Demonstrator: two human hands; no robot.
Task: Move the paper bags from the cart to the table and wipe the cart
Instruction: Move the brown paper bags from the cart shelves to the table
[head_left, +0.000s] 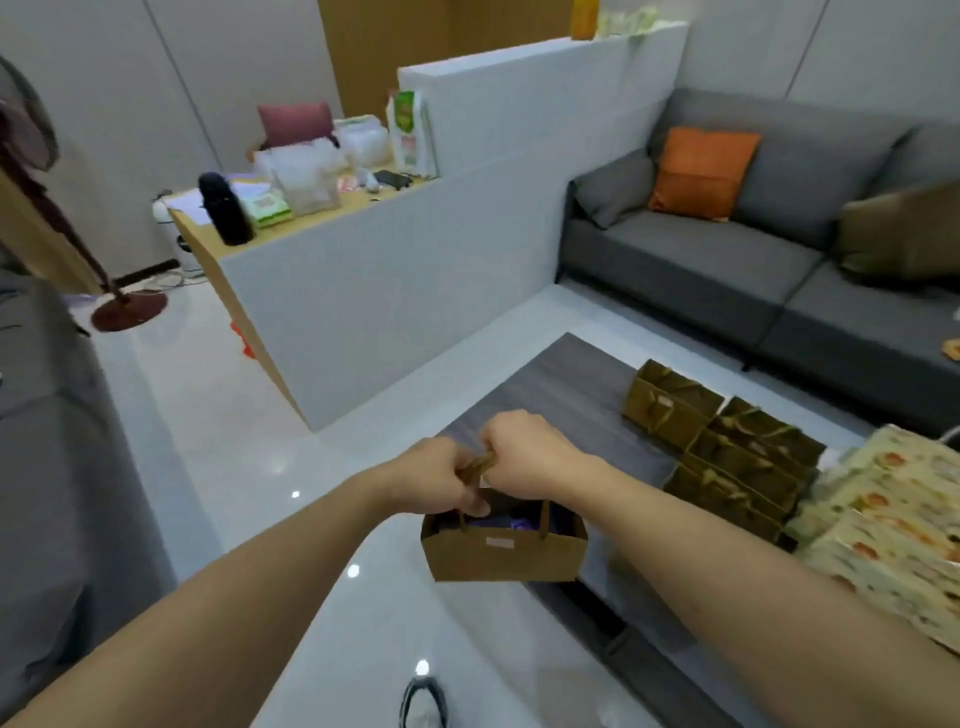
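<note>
A brown paper bag (504, 553) hangs in the air by its handles at the near left corner of the low grey table (561, 389). My left hand (441, 475) and my right hand (519, 447) both grip the bag's handles, side by side above it. Something purple lies inside the bag. Several more brown paper bags (722, 447) stand in a row on the table to the right. Cream floral-patterned bags (883, 519) sit beyond them at the right edge. No cart is in view.
A grey sofa (727, 260) with an orange cushion (701, 174) stands behind the table. A white partition counter (389, 260) with clutter on top is at centre left. A fan stand (130, 306) is on the glossy white floor at left. A shoe (423, 704) shows at the bottom.
</note>
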